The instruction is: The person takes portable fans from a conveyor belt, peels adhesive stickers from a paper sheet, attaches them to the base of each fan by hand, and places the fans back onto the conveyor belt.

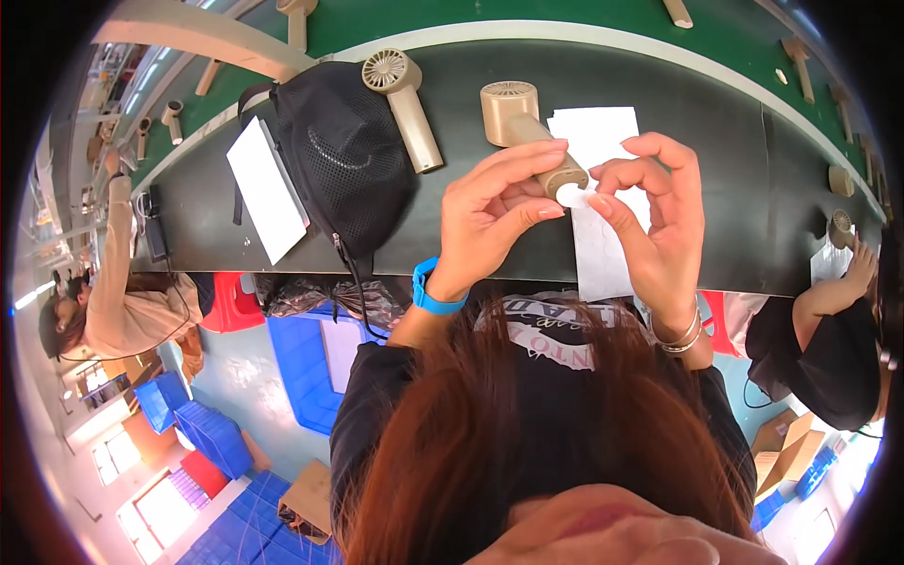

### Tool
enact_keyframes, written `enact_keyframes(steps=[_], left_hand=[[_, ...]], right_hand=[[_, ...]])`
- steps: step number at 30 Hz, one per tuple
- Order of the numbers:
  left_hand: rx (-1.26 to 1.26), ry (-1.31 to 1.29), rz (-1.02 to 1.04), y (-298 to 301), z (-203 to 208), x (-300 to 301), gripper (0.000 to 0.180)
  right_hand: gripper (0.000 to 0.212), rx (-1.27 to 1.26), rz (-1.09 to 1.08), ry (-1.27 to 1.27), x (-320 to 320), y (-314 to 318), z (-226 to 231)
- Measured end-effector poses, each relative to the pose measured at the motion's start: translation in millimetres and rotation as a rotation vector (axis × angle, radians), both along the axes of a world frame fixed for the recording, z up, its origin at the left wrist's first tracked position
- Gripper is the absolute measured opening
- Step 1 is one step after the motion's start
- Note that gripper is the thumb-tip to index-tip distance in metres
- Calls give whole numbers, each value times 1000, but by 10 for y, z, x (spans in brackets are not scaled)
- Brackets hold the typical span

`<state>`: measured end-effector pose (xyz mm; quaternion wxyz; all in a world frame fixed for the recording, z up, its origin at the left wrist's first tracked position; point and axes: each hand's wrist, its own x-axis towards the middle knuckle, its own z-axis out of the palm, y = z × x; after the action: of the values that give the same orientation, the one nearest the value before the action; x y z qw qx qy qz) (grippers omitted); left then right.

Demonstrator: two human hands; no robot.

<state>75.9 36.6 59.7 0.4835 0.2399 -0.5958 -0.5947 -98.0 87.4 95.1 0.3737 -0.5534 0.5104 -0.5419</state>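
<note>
Head view: the left hand (485,212) has its fingers wrapped around the lower handle of a beige handheld fan (529,134), over the dark table (725,141) in front of the person. The fan's round head points away; its handle end faces the right hand (659,217). There, thumb and forefinger pinch a small white piece (572,195) at the handle's end — whether it is stuck on or merely touching, one cannot tell — while the other fingers curl loosely above. White paper sheets (603,259) lie beneath the hands, reaching the table's near edge. To the left, a second fan (405,108) lies beside a black mesh bag (348,155), and a white stack (266,193) leans along the bag's other side. Beyond the table runs a green surface (612,11) carrying more fans.
</note>
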Motion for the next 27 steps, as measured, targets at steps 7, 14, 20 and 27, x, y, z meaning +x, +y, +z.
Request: enact_keyframes(steps=[7, 14, 20, 27], left_hand=[[25, 6, -34, 1, -5, 3, 34], [45, 16, -44, -8, -2, 11, 31], [30, 9, -45, -8, 13, -7, 31], [55, 5, -46, -14, 21, -15, 32]], right_hand=[[43, 11, 78, -11, -43, -50, 5], [39, 49, 84, 85, -49, -115, 102], [37, 51, 75, 96, -69, -118, 113], [35, 71, 70, 111, -93, -120, 110]])
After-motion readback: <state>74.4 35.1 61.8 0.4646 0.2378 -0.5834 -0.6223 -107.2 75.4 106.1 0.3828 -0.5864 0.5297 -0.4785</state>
